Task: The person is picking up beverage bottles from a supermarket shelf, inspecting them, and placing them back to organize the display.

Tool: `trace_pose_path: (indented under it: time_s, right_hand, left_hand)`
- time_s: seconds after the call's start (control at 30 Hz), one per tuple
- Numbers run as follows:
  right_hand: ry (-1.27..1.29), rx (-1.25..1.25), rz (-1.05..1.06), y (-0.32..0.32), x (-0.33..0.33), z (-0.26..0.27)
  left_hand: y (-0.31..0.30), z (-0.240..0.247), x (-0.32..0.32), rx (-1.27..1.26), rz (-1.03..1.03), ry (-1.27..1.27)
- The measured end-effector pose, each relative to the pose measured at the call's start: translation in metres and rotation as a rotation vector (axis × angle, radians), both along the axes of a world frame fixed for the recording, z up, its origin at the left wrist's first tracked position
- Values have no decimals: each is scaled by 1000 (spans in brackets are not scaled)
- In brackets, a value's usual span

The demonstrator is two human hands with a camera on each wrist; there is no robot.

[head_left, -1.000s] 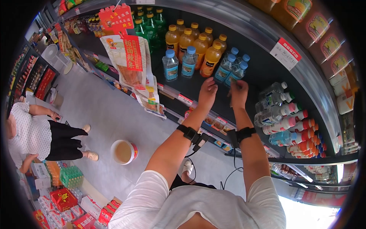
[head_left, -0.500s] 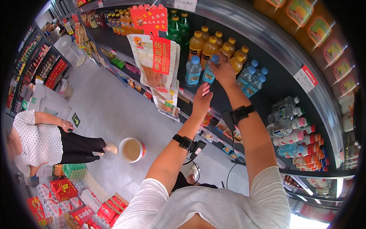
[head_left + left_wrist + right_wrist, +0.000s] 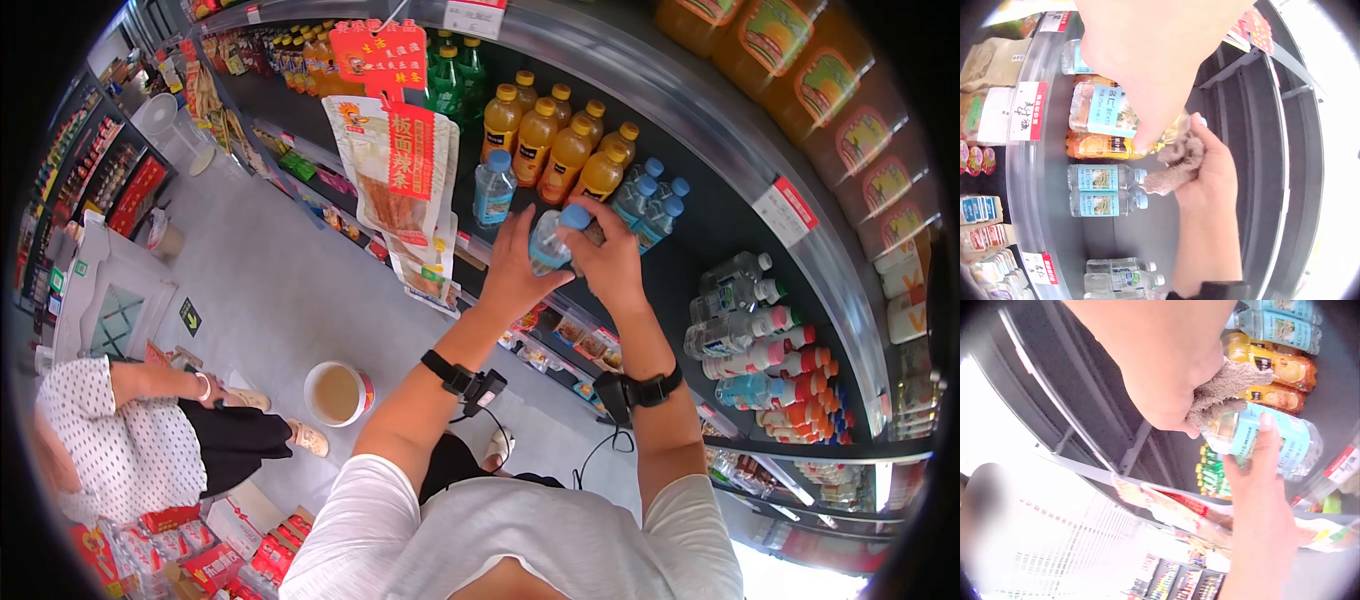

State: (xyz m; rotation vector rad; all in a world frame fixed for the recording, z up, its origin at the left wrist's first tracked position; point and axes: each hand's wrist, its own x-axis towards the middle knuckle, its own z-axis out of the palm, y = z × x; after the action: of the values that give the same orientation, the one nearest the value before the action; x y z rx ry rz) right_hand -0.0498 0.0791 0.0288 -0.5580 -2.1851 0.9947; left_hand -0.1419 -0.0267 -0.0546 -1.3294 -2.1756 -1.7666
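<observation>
My left hand (image 3: 520, 268) grips a clear water bottle (image 3: 547, 240) with a blue cap and blue label, tilted in front of the shelf. In the right wrist view its thumb and fingers lie against the label. My right hand (image 3: 612, 262) holds a bunched brown-grey cloth (image 3: 1225, 390) against the bottle's upper end, close to the cap. Another blue-capped water bottle (image 3: 493, 190) stands on the shelf to the left. Behind are orange juice bottles (image 3: 568, 158), and more water bottles (image 3: 655, 215) stand to the right.
Snack packets (image 3: 395, 170) hang from the shelf front at left. Several bottles lie on their sides (image 3: 730, 330) on the right of the shelf. A bucket (image 3: 338, 393) of cloudy liquid stands on the floor. Another person (image 3: 130, 430) is at the left.
My right hand reached to the front water bottle at left; that bottle is now off its spot and in my left hand. The cloth in my right hand is now against it.
</observation>
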Motion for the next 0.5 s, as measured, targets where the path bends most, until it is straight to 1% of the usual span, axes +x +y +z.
trace_pose_path:
  time_s: [0.03, 0.07, 0.1, 0.13, 0.2, 0.23, 0.33, 0.37, 0.4, 0.47, 0.5]
  right_hand:
    - [-22, -123, 29, -8, 11, 7]
    - [-43, -247, 61, -14, 21, 14]
    - [-120, -325, 93, -16, 31, 20]
    - [-38, -397, 98, -17, 39, 19]
    - [132, -535, 114, -14, 52, 12]
    - [260, -684, 70, -12, 58, 11]
    - [554, -776, 55, -29, 69, 28]
    - [472, -696, 108, -37, 70, 27]
    - [332, -365, 75, -44, 68, 20]
    - [144, 427, 239, -49, 65, 10]
    - [106, 346, 224, -48, 69, 4]
  left_hand:
    - [-8, 11, 1, -114, -117, -90]
    - [-15, 18, 6, -143, -171, -171]
    - [-24, 24, 13, -171, -222, -251]
    - [-32, 26, 21, -198, -271, -330]
    - [-39, 14, 35, -137, -311, -382]
    - [-41, 6, 42, -104, -331, -408]
    - [-49, -9, 63, -66, -309, -490]
    - [-52, -12, 71, -93, -338, -498]
    - [-56, -9, 76, -117, -368, -502]
    - [-62, 1, 85, -165, -412, -498]
    - [-68, 10, 90, -191, -422, -491]
